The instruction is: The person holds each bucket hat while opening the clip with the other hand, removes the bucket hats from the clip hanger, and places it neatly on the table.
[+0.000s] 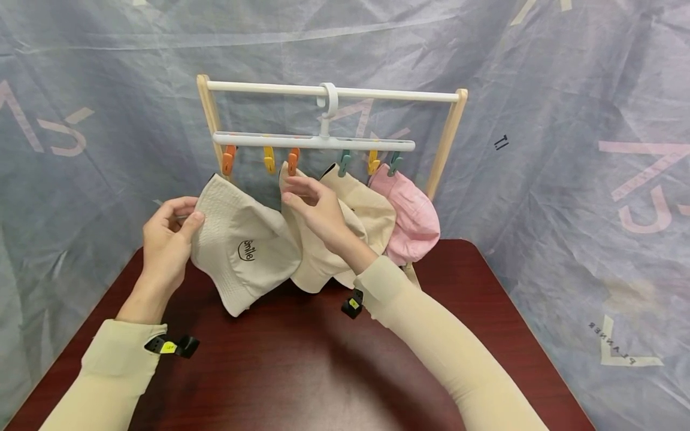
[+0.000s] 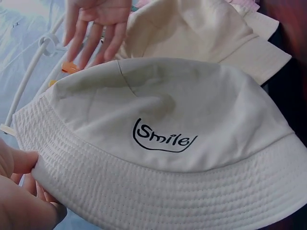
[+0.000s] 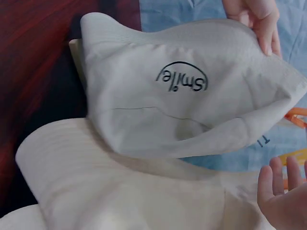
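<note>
A white bucket hat (image 1: pixel 245 245) with "Smile" lettering is tilted in front of the rack's left side. My left hand (image 1: pixel 169 239) pinches its brim between thumb and fingers. The brim's upper corner is just below the leftmost orange clip (image 1: pixel 229 160); in the head view they look apart. My right hand (image 1: pixel 318 212) holds nothing, its fingers extended near the middle orange clip (image 1: pixel 293 161). Behind that hand hangs a cream hat (image 1: pixel 312 269) from this clip. In the left wrist view the lettering (image 2: pixel 163 136) faces the camera.
A white clip hanger (image 1: pixel 318 142) hangs from a rack (image 1: pixel 377 94) with wooden posts. Further right hang a beige hat (image 1: pixel 372 206) and a pink hat (image 1: pixel 412 215) from clips. One yellow clip (image 1: pixel 269 160) holds no hat. Below is a dark red table (image 1: pixel 280 365).
</note>
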A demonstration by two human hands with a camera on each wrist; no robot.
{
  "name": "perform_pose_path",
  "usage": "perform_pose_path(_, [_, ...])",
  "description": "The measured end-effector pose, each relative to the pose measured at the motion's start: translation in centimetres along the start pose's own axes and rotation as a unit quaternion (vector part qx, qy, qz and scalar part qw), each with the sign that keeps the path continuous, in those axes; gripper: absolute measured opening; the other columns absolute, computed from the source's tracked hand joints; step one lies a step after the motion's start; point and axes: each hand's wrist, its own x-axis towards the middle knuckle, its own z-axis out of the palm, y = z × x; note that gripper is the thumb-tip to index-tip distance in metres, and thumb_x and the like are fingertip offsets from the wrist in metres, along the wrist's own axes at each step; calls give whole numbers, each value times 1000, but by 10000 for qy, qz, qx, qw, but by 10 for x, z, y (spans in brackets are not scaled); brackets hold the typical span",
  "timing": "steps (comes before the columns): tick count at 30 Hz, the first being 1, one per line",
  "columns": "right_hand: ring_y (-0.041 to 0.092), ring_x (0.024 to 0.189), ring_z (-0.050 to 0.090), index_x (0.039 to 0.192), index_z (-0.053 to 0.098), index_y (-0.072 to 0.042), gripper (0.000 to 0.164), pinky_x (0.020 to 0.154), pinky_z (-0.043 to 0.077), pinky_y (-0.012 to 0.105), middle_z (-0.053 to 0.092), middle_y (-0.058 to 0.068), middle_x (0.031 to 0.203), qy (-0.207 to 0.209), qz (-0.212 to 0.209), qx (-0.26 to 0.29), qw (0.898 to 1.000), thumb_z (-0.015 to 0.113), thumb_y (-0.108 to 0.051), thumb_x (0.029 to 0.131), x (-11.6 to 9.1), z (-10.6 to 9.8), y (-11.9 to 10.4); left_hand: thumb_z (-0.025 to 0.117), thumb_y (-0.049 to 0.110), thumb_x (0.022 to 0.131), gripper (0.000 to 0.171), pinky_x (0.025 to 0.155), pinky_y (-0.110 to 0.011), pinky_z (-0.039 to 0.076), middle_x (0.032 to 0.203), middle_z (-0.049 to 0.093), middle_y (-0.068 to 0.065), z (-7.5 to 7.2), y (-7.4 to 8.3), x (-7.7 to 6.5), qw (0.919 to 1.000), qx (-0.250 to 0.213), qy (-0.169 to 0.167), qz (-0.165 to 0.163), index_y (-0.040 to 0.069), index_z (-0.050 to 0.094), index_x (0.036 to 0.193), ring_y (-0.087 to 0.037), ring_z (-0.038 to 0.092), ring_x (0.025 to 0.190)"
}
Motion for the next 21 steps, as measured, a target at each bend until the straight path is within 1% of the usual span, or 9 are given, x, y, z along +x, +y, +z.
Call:
perform_pose_path(4, [18, 122, 67, 143, 64, -3, 41, 104, 53, 29, 72, 12, 132, 108, -43, -69, 9999, 71, -16, 104, -11, -6, 10, 71, -5, 98, 24, 72, -17, 48, 102, 67, -2, 2, 4, -2, 9995, -312, 53, 47, 4, 75, 120, -16, 54, 87])
perform_pose_path(8, [20, 122, 68, 144, 63, -4, 43, 104, 54, 32, 71, 13, 133, 142, -43, -126, 9998, 71, -16, 104, -24, -12, 20, 71, -6, 97, 24, 70, -17, 47, 101, 68, -3, 4, 7, -4, 9988, -461, 151, 79, 4, 75, 118, -16, 54, 85])
perform_pose_path(13, [22, 123, 68, 145, 62, -3, 43, 106, 53, 34, 70, 17, 136, 160, 40, -121, 9998, 70, -15, 104, -40, -16, 29, 71, -8, 97, 24, 68, -18, 46, 100, 68, -4, 4, 10, -7, 9977, -624, 241, 86, 3, 76, 117, -16, 52, 83])
perform_pose_path(17, [24, 122, 69, 143, 62, -2, 43, 106, 54, 35, 71, 16, 134, 222, 101, -175, 9995, 71, -12, 103, -51, -17, 36, 71, -7, 97, 23, 67, -18, 47, 100, 66, -4, 3, 11, -9, 9968, -749, 254, 61, 2, 75, 118, -17, 51, 83])
perform_pose_path(21, [26, 121, 70, 143, 62, -1, 44, 104, 55, 35, 71, 15, 134, 280, 259, -114, 9992, 73, -12, 102, -62, -17, 44, 71, -7, 97, 24, 67, -17, 48, 101, 65, -5, 3, 12, -12, 9958, -874, 270, 32, 2, 75, 119, -17, 51, 83])
